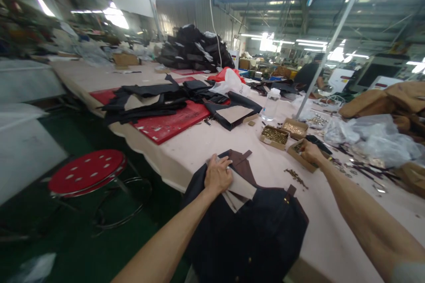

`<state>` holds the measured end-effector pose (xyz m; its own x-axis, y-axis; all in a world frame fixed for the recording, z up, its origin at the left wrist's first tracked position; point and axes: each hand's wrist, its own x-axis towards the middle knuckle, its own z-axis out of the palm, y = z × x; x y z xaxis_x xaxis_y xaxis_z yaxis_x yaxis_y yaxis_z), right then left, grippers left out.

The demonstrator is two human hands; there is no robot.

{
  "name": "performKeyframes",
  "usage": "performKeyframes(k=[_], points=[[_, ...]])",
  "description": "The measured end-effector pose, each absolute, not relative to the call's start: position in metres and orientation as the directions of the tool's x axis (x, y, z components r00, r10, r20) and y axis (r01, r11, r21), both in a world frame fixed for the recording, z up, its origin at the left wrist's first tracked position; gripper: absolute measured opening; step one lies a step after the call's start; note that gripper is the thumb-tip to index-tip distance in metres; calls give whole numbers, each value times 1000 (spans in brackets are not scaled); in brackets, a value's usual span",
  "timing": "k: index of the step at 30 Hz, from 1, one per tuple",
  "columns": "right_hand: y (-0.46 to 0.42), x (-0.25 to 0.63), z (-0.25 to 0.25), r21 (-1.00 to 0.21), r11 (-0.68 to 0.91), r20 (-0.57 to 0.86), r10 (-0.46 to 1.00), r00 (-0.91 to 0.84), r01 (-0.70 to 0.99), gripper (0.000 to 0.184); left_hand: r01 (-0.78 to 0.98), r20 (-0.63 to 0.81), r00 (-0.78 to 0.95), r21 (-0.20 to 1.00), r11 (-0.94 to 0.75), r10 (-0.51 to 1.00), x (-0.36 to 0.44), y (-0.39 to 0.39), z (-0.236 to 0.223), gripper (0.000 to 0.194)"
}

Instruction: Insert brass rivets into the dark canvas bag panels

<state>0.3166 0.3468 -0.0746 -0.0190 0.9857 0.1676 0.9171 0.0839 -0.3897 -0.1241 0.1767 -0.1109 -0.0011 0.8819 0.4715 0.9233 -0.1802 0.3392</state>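
A dark cloth piece (245,230), apron-like, with brown tabs and a few small brass-coloured fittings, hangs partly over the table's near edge. On its upper part lies a folded beige layer (244,185). My left hand (218,174) presses on this fold, fingers curled over the cloth. To the right, my right hand (310,151) reaches into a small cardboard box (308,164), fingertips together and partly hidden; what they pinch does not show. Beside it stands a second box (274,137) full of small brass-coloured metal parts. Loose brass-coloured pieces (296,177) lie between my hands.
A red board (172,119) carries dark cloth pieces (146,99). A clear plastic bottle (272,105) and another parts box (295,128) stand by a metal pole (332,40). Plastic bags (375,135) lie at right. A red stool (88,172) is left; a person (310,75) sits farther back.
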Motion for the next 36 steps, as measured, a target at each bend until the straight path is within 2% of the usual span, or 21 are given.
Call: performKeyframes(k=[3,5,9,11,15,22,29,36], points=[[347,325,-77,-341,46,140,990,2,939,17,916,461,19,348,-201,887,-122,170,-110,39],[347,316,-76,-351,97,223,975,-17,931,23,911,451,35,352,-213,892,-121,168,-112,38],[329,242,-72,-473,415,429,879,-208,777,25,908,428,-27,388,-157,903,-118,165,-118,38],[311,187,-74,-510,560,435,823,-365,653,22,905,416,-49,404,-136,908,-117,164,-120,38],[282,93,-97,-512,705,469,709,-527,491,16,909,428,-6,379,-174,904,-117,162,-118,37],[277,60,-144,-456,749,543,662,-517,481,18,899,458,23,378,-218,889,-120,158,-117,36],[266,70,-150,-503,744,595,667,-448,440,17,897,458,16,386,-215,889,-122,161,-120,34],[263,69,-155,-433,775,615,627,-478,460,21,895,448,24,388,-219,894,-123,159,-119,35]])
